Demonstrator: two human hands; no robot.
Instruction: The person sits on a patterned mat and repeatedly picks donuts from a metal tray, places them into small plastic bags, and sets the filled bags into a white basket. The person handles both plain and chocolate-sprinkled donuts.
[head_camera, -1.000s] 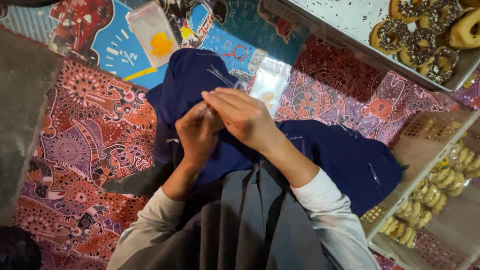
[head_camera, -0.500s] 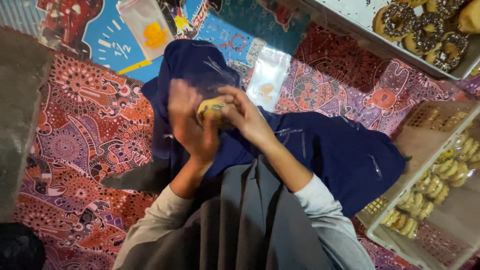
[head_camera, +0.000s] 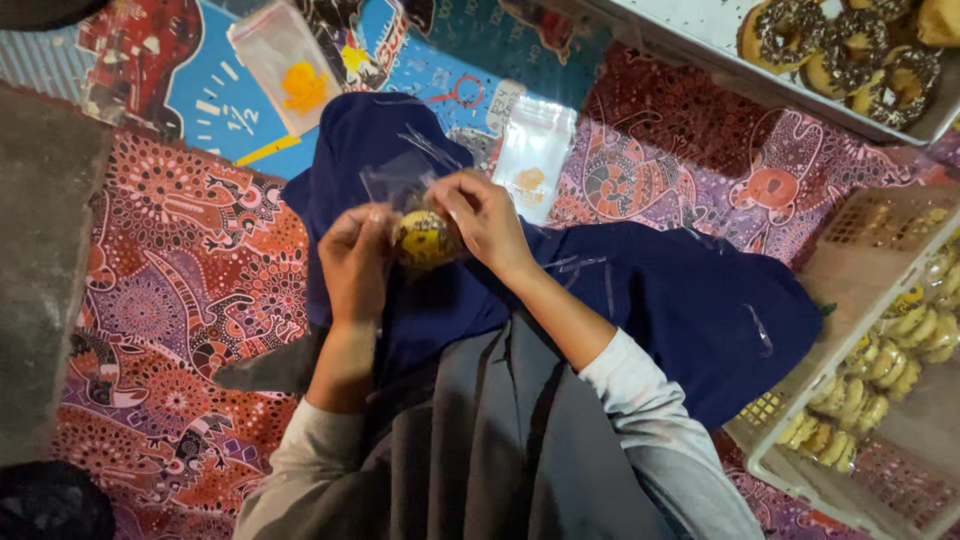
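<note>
My left hand (head_camera: 357, 262) and my right hand (head_camera: 483, 215) meet over a dark blue cloth (head_camera: 660, 300) spread across my lap. Between them they hold a round yellow pastry with dark sprinkles (head_camera: 424, 238) that sits in a small clear plastic bag (head_camera: 392, 180). The bag's open top sticks up above my fingers. My right fingers pinch the bag at the pastry's right side, and my left fingers grip its left side.
Two more clear bags lie on the patterned mat: one (head_camera: 284, 78) at the far left, one (head_camera: 533, 156) beyond my hands. A tray of sprinkled doughnuts (head_camera: 850, 50) is at the top right. A white basket (head_camera: 800, 440) of small packed pastries stands at the right.
The hands have parted slightly and the pastry in its bag now shows between them. The bag's top has come up above my fingers.
</note>
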